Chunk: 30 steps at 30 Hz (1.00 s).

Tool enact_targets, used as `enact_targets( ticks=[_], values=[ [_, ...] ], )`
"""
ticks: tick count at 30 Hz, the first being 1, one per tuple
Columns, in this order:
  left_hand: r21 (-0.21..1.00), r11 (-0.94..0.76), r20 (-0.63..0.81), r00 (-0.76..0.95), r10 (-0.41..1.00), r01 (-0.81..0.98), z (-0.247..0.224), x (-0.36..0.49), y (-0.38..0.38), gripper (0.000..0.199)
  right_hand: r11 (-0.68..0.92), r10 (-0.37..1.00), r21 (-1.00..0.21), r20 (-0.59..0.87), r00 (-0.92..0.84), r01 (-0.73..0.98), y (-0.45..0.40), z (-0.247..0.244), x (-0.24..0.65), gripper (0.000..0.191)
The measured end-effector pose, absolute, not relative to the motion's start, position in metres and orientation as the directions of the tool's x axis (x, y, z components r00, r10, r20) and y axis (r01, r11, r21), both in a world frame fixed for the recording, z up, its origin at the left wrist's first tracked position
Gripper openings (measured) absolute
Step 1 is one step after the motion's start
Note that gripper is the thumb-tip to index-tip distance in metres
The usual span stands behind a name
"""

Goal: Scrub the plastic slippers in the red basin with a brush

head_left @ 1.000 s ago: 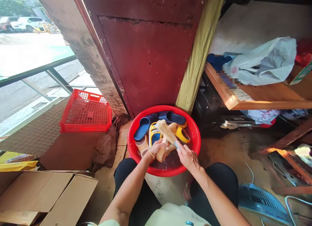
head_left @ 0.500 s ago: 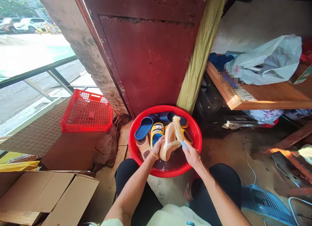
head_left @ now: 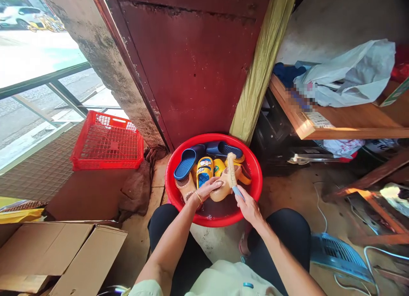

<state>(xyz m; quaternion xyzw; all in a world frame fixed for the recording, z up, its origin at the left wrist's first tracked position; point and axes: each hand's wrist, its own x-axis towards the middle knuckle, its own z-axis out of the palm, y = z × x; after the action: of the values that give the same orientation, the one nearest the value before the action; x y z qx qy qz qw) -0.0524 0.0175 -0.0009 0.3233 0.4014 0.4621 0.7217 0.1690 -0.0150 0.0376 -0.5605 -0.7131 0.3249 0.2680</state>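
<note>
My left hand (head_left: 208, 189) is closed on a beige slipper (head_left: 220, 193), held over the front of a red basin (head_left: 169, 189). In my right hand (head_left: 248, 207) is a scrubbing brush (head_left: 232, 170) with pale bristles and a blue-grey handle; its head lies against the slipper. Around them in the basin are a blue slipper (head_left: 185, 163), another blue slipper (head_left: 223, 149) at the back, a yellow slipper with a cartoon figure (head_left: 204, 170) and a second beige slipper (head_left: 185, 187) on the left. Dark water with some suds shows at the front.
A red plastic crate (head_left: 108, 142) stands to the left, with cardboard boxes (head_left: 47, 249) nearer me. A dark red door (head_left: 191, 66) is just behind the basin. On the right are a wooden shelf (head_left: 358, 121) with a plastic bag and a blue fan (head_left: 340, 253) on the floor.
The beige slipper has turned over from upright on its side to lying lower, with its patterned area showing. The brush stays in my right hand. The view has shifted slightly.
</note>
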Motion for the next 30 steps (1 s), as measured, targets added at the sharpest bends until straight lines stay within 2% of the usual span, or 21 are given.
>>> enact_targets(
  ticks=[3,7,9,12,14,16,19,21,25,27,30],
  values=[
    [0.794,0.442,-0.298,0.367,0.881,-0.417,-0.01,-0.051,0.013,0.058,0.251,0.959,-0.761,0.108,-0.264,0.599,0.002,0.049,0.151,0.055],
    [0.743,0.554,-0.376,0.451,0.81,-0.375,-0.014,-0.041,-0.001,0.058,0.384,0.908,-0.73,0.189,-0.373,0.565,0.008,0.061,0.132,0.047],
    [0.719,0.558,-0.368,0.454,0.811,-0.415,-0.009,-0.038,-0.005,0.056,0.365,0.916,-0.769,0.198,-0.348,0.524,0.002,0.064,0.133,0.049],
    [0.671,0.455,-0.258,0.391,0.884,-0.586,0.007,-0.04,-0.004,0.055,0.282,0.953,-0.828,0.183,-0.243,0.484,-0.02,0.063,0.152,0.054],
    [0.617,0.368,-0.226,0.292,0.93,-0.696,0.016,-0.045,0.002,0.06,0.257,0.959,-0.823,0.152,-0.239,0.508,-0.042,0.061,0.174,0.055],
    [0.569,0.302,-0.258,0.183,0.949,-0.765,0.02,-0.049,0.01,0.063,0.259,0.946,-0.796,0.095,-0.311,0.547,-0.065,0.057,0.195,0.054],
    [0.552,0.226,-0.307,0.056,0.95,-0.803,0.018,-0.048,0.017,0.067,0.269,0.889,-0.773,-0.029,-0.457,0.574,-0.092,0.05,0.215,0.051],
    [0.557,0.212,-0.302,0.042,0.952,-0.803,0.017,-0.044,0.018,0.07,0.254,0.869,-0.76,-0.093,-0.486,0.598,-0.091,0.048,0.212,0.05],
    [0.62,0.259,-0.246,0.131,0.96,-0.741,0.018,-0.034,0.011,0.08,0.117,0.911,-0.711,-0.201,-0.36,0.693,-0.036,0.051,0.172,0.053],
    [0.673,0.255,-0.233,0.129,0.964,-0.695,0.019,-0.031,0.005,0.089,-0.059,0.915,-0.674,-0.332,-0.231,0.736,0.001,0.057,0.149,0.053],
    [0.71,0.227,-0.252,0.061,0.966,-0.667,0.016,-0.03,-0.001,0.091,-0.109,0.923,-0.682,-0.339,-0.181,0.723,0.031,0.059,0.128,0.052]
  ],
)
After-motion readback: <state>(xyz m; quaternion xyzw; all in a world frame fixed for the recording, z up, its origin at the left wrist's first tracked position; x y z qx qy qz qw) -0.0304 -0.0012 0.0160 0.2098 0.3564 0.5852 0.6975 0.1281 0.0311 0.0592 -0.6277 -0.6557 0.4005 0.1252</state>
